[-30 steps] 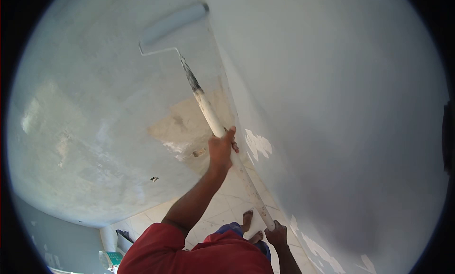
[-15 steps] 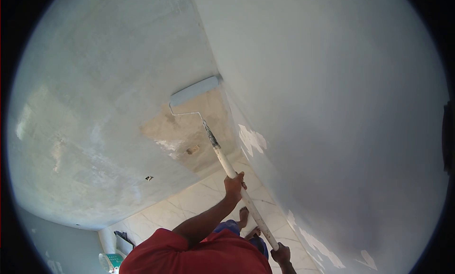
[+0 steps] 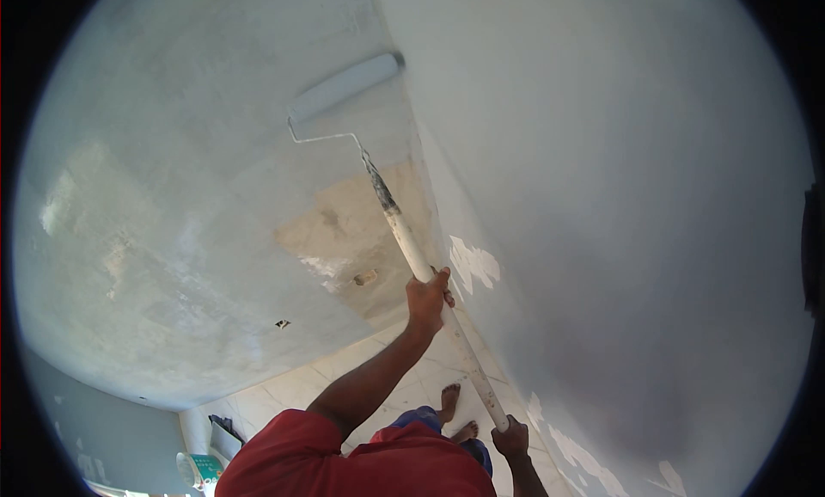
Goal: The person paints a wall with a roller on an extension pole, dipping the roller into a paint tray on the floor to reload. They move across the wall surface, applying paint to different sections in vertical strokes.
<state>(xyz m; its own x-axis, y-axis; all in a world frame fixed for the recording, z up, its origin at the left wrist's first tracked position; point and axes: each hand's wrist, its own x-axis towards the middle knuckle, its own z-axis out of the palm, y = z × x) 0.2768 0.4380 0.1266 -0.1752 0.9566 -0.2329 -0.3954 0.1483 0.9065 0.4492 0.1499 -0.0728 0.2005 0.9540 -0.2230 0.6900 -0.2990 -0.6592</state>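
Observation:
My left hand (image 3: 428, 299) is closed round the middle of a long white pole (image 3: 408, 243). Lower down, my right hand (image 3: 511, 438) grips the pole's bottom end. A wire frame joins the pole's dark, paint-stained top to a pale blue-grey paint roller (image 3: 345, 86). The roller lies against the left wall (image 3: 215, 110), its right end close to the corner with the right wall (image 3: 619, 153). Below it is a bare beige patch (image 3: 344, 222) with a small hole in it.
White peeled patches (image 3: 474, 263) mark the right wall's lower part. Bare feet (image 3: 449, 401) stand on the light, veined tile floor (image 3: 301, 378). A white and green bucket (image 3: 199, 469) and a dark-edged tray (image 3: 225, 438) are at the lower left.
The roller has moved up the left wall, away from the beige patch. Both hands have risen with the pole, the left hand more than the right.

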